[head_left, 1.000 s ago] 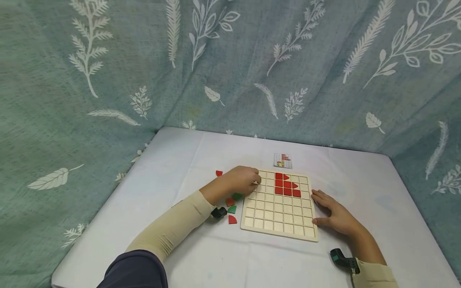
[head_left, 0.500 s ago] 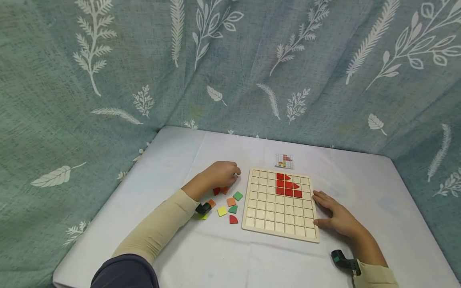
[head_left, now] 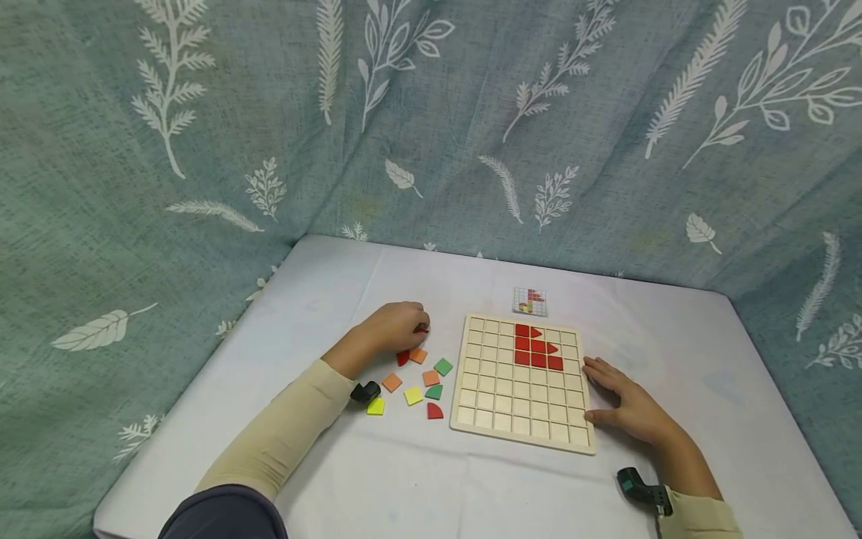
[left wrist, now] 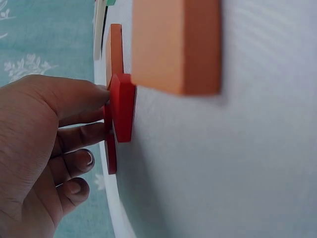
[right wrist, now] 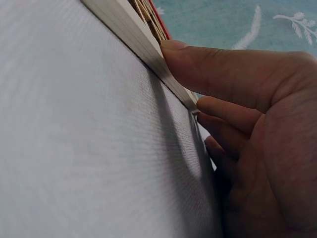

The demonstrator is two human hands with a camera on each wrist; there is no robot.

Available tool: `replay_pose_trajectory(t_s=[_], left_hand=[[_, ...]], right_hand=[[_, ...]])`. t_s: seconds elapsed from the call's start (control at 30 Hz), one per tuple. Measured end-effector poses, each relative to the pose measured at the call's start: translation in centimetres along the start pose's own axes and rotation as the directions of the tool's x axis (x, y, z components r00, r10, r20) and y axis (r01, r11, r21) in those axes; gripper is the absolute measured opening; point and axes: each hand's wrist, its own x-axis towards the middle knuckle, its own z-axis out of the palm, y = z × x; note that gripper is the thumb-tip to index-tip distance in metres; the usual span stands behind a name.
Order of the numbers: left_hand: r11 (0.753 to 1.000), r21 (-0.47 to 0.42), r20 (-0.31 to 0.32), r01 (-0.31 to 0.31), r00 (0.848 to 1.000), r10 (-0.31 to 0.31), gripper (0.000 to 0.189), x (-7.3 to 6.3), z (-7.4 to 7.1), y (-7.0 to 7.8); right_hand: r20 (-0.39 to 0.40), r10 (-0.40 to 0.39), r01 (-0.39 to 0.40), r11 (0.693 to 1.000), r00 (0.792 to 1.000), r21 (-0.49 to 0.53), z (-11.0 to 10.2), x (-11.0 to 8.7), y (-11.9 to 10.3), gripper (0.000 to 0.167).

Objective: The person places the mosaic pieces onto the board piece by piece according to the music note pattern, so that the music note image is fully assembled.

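My left hand (head_left: 396,327) is at the far end of the loose tiles, left of the board. Its thumb and forefinger pinch a red tile (head_left: 422,329), mostly covered by the fingers. In the left wrist view that hand (left wrist: 44,134) has its fingertips just behind another red tile (left wrist: 124,109). A wooden grid board (head_left: 498,382) lies flat, with several red squares and pointed pieces (head_left: 538,359) set in its upper cells. My right hand (head_left: 629,400) rests against the board's right edge, fingers extended. In the right wrist view its thumb (right wrist: 213,69) touches the board's side (right wrist: 133,42).
Left of the board lie orange tiles (head_left: 392,382), yellow tiles (head_left: 414,396), green tiles (head_left: 443,367) and a red quarter-round tile (head_left: 435,411). A small pattern card (head_left: 530,301) lies beyond the board. A patterned cloth (head_left: 431,150) hangs behind the white table (head_left: 377,479).
My left hand has moved left from the board's left edge to the red tile and pinches it, uncovering several loose tiles. My right hand stays at the board's edge.
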Motion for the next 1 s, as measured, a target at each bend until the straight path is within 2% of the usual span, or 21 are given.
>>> replay_pose_trajectory(t_s=[0.23, 0.6, 0.8, 1.0], left_hand=[[1.0, -0.028, -0.01, -0.003, 1.0, 0.002, 0.007, -0.5, 0.2, -0.6], [0.999, -0.046, -0.004, 0.0, 1.0, 0.0, 0.009, -0.4, -0.2, -0.2], [0.999, -0.042, -0.01, -0.019, 1.0, 0.019, 0.012, 0.6, -0.6, 0.5], [0.994, -0.049, -0.022, -0.095, 0.995, 0.094, 0.014, 2.6, -1.2, 2.9]], right_hand=[[0.0, 0.004, -0.004, 1.0, 1.0, 0.011, 0.0, 0.1, 0.1, 0.091], [0.002, 0.01, -0.01, 1.0, 1.0, 0.021, -0.1, -0.3, 0.2, 0.088], [0.007, 0.013, -0.013, 1.0, 1.0, 0.017, -0.1, -0.3, 0.3, 0.089], [0.0, 0.008, -0.007, 1.0, 1.0, 0.014, -0.1, -0.2, 0.6, 0.087]])
